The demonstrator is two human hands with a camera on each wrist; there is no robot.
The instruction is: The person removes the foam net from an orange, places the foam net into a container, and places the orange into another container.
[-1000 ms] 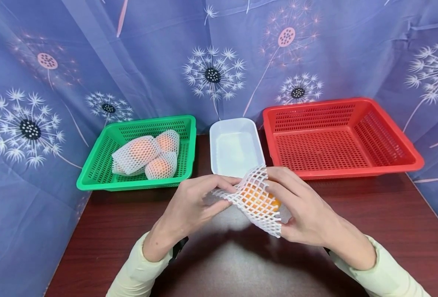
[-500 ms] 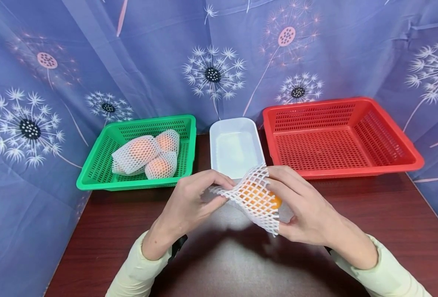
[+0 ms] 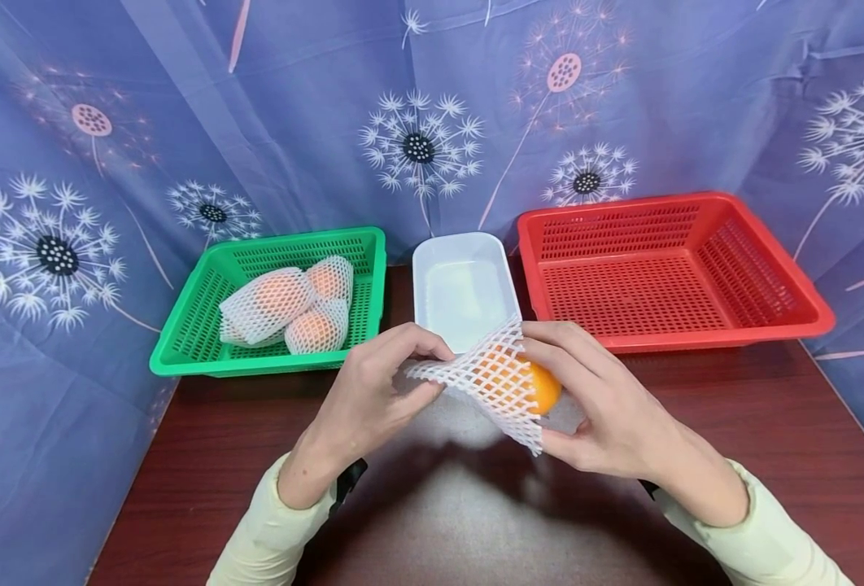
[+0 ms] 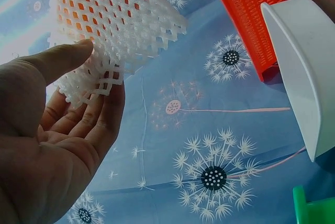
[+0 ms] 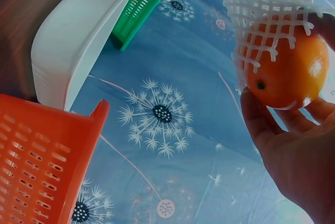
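Observation:
A round orange (image 3: 544,387) sits partly inside a white foam net sleeve (image 3: 486,374), its bare side facing my right hand (image 3: 611,411). That hand curls round the orange, with its fingers and thumb at the sleeve's open edge. From the left, my left hand (image 3: 373,399) pinches the sleeve's gathered end between thumb and fingers. In the left wrist view the thumb presses the netting (image 4: 112,35) against the fingers. The right wrist view shows the orange's glossy skin (image 5: 293,75) and dark stem spot bulging past the net's rim, over the fingers.
Back left stands a green basket (image 3: 176,346) holding several net-wrapped fruits (image 3: 278,297). A white plastic tray (image 3: 461,285) is in the middle, just beyond the hands. To the right is a red basket (image 3: 622,301). All stand on a dark wooden table (image 3: 761,415) before a blue floral curtain.
More of the orange shows out of the sleeve's open end on the right. The sleeve and my left hand have shifted slightly left. The baskets and tray stay put.

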